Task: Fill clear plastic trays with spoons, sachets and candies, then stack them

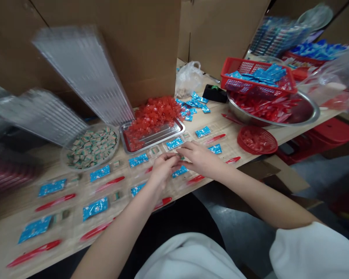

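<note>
The left hand (162, 171) and the right hand (200, 158) meet over a clear plastic sheet (72, 232) on the worktop (291, 130). Their fingers (174, 157) curl in close, nearly shut. They may pinch something, but it is too small to tell. A blue packet (174, 143) lies just past them, and 1 more (179, 171) lies just below. Red wrapped sweets (151, 118) heap up on a metal tray (151, 144) near the back edge, and at the right end, a red basket (229, 68) sits on a steel bowl (314, 112) — both full.

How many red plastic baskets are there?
3: a rectangular red mesh basket atop a round steel bowl, a round red mesh basket on the wooden table, and a partly hidden red basket at far right. More may be hidden.
</note>
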### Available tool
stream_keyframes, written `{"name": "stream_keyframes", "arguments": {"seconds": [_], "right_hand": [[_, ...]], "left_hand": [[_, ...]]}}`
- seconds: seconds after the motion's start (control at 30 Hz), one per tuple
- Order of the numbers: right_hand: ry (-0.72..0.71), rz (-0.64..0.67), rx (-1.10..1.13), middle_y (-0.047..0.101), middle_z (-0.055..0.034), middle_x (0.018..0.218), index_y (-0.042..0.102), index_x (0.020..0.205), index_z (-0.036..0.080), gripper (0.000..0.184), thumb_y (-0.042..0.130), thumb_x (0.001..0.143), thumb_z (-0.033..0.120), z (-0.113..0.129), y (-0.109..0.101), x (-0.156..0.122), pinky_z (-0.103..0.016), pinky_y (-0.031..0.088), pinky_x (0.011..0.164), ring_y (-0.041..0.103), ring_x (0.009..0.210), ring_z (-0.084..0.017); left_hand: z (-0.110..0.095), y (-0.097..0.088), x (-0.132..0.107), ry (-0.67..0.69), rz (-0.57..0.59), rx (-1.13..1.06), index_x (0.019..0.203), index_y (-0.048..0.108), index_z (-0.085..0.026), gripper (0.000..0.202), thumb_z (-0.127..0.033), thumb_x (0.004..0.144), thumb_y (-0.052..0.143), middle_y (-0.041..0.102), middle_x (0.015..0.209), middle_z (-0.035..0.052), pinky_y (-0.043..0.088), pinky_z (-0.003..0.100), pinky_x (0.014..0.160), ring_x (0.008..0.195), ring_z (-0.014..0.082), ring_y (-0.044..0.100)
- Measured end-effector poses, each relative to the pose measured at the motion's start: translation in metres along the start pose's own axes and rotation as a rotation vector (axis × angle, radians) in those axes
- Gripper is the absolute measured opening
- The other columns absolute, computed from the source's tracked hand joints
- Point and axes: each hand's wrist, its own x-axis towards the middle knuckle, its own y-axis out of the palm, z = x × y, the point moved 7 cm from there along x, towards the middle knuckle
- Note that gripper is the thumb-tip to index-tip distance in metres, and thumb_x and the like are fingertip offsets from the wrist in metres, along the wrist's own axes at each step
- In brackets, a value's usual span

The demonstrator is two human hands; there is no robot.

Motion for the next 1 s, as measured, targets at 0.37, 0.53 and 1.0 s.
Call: {"name": "stream_keyframes", "arguments": {"seconds": [0.37,0.53,1.0], "right_hand": [[0.122,0.056,0.012,0.060,-0.0081,0.091,0.065,0.095,0.015,0.020,0.059,0.077,0.016,-0.049,-0.012,-0.040,-0.030,0.043,0.077,0.056,0.087,-0.020],[0.107,0.034,-0.060,0.059,-0.0112,0.097,0.060,0.106,0.012,0.030,0.060,0.076,0.016,-0.045,-0.005,-0.045,-0.034,0.043,0.081,0.053,0.093,-0.024],[0.152,0.130,-0.108,0.062,-0.0097,0.085,0.064,0.084,0.013,0.013,0.054,0.076,0.010,-0.053,0.011,-0.040,-0.029,0.040,0.074,0.056,0.081,-0.020]], "left_hand": [[0.022,0.057,0.003,-0.040,0.084,0.124,0.078,0.051,-0.015,0.023,-0.012,0.067,0.071,0.064,0.067,0.0024,0.050,0.027,0.065,0.061,0.0120,0.064],[0.032,0.051,0.016,0.057,0.013,0.208,0.075,0.049,-0.018,0.024,-0.010,0.064,0.069,0.059,0.061,-0.0028,0.045,0.022,0.057,0.054,0.0087,0.058],[0.042,0.043,0.023,0.163,0.010,0.307,0.085,0.048,-0.019,0.028,-0.020,0.067,0.069,0.063,0.067,0.0002,0.047,0.026,0.061,0.059,0.0136,0.061]]}}
